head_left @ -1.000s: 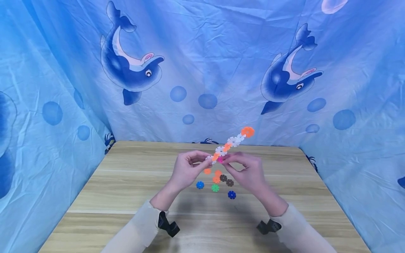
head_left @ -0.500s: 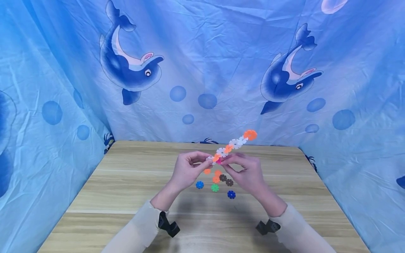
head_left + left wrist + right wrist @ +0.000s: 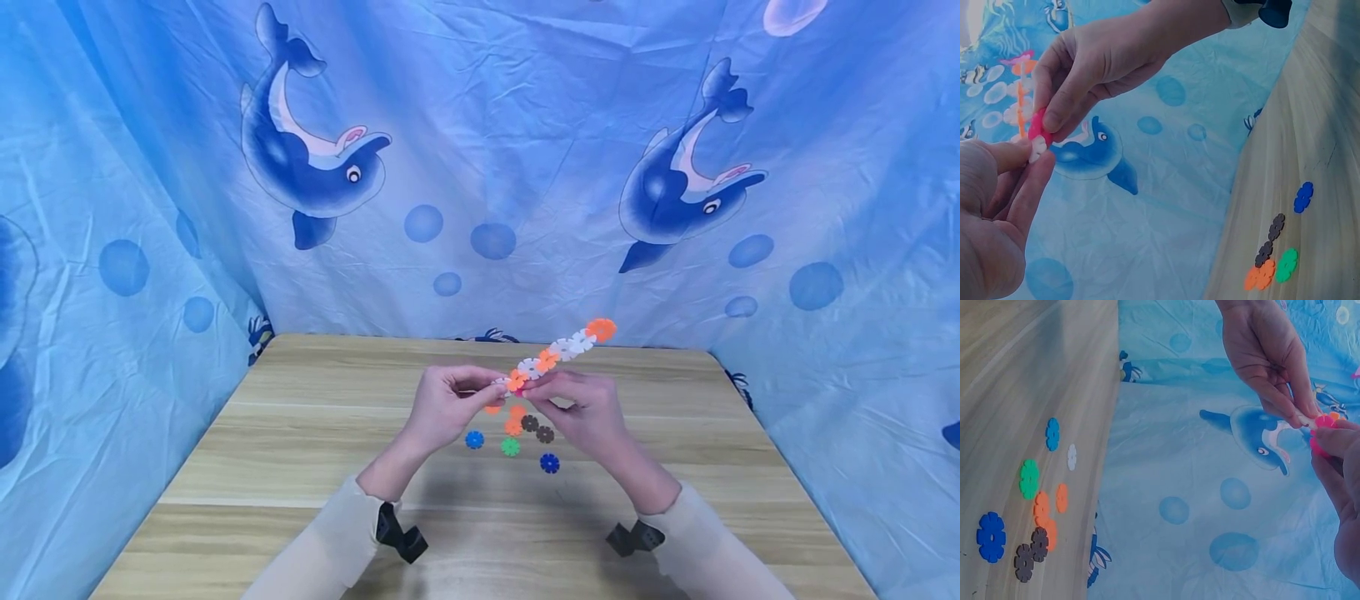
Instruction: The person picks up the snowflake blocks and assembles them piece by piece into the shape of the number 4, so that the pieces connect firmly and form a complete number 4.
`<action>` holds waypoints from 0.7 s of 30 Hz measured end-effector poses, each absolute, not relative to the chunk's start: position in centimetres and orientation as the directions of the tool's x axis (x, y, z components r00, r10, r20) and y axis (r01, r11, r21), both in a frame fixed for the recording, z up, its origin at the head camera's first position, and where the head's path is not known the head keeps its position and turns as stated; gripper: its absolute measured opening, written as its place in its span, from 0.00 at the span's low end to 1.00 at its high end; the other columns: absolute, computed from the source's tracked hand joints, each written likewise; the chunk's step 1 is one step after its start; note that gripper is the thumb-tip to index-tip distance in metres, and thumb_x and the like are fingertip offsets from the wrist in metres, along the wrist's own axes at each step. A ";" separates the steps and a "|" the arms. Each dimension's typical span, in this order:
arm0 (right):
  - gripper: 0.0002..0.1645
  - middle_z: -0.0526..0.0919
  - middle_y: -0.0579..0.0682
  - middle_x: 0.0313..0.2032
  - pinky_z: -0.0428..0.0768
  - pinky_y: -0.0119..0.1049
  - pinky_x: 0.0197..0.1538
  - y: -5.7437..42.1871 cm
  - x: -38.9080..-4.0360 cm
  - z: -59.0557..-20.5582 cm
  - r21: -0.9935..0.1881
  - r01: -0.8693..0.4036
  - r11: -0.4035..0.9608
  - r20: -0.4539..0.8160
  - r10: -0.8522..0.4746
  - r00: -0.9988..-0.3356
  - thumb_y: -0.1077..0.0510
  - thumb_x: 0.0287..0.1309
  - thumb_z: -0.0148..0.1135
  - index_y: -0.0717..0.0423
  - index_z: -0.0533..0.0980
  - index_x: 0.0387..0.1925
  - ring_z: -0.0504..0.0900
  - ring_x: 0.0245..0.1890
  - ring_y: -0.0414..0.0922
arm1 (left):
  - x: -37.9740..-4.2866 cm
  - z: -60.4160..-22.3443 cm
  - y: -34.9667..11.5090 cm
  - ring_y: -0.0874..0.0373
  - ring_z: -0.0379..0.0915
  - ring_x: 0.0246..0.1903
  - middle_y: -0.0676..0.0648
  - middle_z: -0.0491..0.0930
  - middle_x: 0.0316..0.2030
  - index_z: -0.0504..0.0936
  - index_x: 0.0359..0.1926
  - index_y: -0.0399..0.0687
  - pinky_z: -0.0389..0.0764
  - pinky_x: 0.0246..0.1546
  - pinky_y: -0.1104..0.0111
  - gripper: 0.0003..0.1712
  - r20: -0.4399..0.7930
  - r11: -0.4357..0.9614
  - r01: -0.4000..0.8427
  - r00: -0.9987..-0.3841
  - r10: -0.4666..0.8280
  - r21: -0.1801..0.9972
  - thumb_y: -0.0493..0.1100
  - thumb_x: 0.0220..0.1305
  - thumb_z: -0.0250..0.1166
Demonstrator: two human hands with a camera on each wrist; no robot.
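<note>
A chain of interlocking white and orange snowflake discs (image 3: 565, 348) slants up and right above the table, ending in an orange disc (image 3: 602, 330). My left hand (image 3: 450, 404) pinches a white disc (image 3: 1037, 149) at the chain's near end between thumb and fingers. Thumb and forefinger of my right hand (image 3: 588, 408) pinch a bright pink disc (image 3: 1324, 434) right against that white one. Fingers cover much of both discs, so how far their slots are engaged cannot be told. In the left wrist view another pink piece (image 3: 1017, 58) shows at the chain's far part.
Below the hands, loose discs lie on the wooden table (image 3: 300, 467): light blue (image 3: 474, 439), green (image 3: 511, 447), dark blue (image 3: 550, 463), two brown (image 3: 545, 434), several orange (image 3: 1062, 498) and one white (image 3: 1072, 457). A blue dolphin-print curtain (image 3: 510, 150) encloses the table's back and sides.
The chain's far end has tipped down and to the right, and its discs have turned slightly. Both hands have kept their pinch and stayed almost in place.
</note>
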State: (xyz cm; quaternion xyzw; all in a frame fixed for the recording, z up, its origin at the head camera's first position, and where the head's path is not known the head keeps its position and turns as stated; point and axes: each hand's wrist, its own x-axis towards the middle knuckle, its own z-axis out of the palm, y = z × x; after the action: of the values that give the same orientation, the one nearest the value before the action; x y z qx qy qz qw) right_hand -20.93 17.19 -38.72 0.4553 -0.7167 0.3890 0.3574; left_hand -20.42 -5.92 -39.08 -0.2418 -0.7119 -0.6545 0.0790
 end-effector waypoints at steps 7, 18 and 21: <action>0.08 0.93 0.58 0.33 0.90 0.29 0.42 17.0 -21.0 -38.6 -0.199 -0.947 0.251 0.880 -0.380 -0.286 0.72 0.51 0.80 0.60 0.89 0.32 0.93 0.33 0.53 | -20.4 -39.0 -6.0 0.60 0.92 0.32 0.34 0.92 0.39 0.91 0.45 0.34 0.93 0.40 0.59 0.08 0.442 0.009 0.456 -0.866 0.233 0.890 0.34 0.67 0.74; 0.18 0.93 0.54 0.35 0.87 0.24 0.52 18.5 -21.5 -39.7 -0.247 -0.907 0.341 0.880 -0.313 -0.357 0.75 0.42 0.80 0.55 0.90 0.35 0.93 0.36 0.50 | -20.1 -38.9 -6.4 0.52 0.93 0.35 0.36 0.92 0.41 0.91 0.46 0.37 0.93 0.42 0.62 0.09 0.411 0.019 0.423 -0.889 0.201 0.906 0.36 0.67 0.74; 0.17 0.93 0.52 0.34 0.87 0.22 0.50 19.3 -21.6 -40.3 -0.294 -0.880 0.374 0.849 -0.320 -0.420 0.74 0.45 0.79 0.54 0.90 0.35 0.92 0.34 0.49 | -20.1 -38.9 -6.7 0.49 0.93 0.34 0.35 0.92 0.41 0.91 0.46 0.37 0.93 0.42 0.62 0.08 0.416 0.019 0.427 -0.889 0.192 0.904 0.35 0.67 0.74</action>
State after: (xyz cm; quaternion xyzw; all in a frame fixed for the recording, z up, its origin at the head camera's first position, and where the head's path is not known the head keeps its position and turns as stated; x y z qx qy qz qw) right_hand -21.58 19.33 -40.29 0.4015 -0.7471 0.3895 0.3590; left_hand -20.11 -6.74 -38.85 -0.2184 -0.7084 -0.6654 0.0883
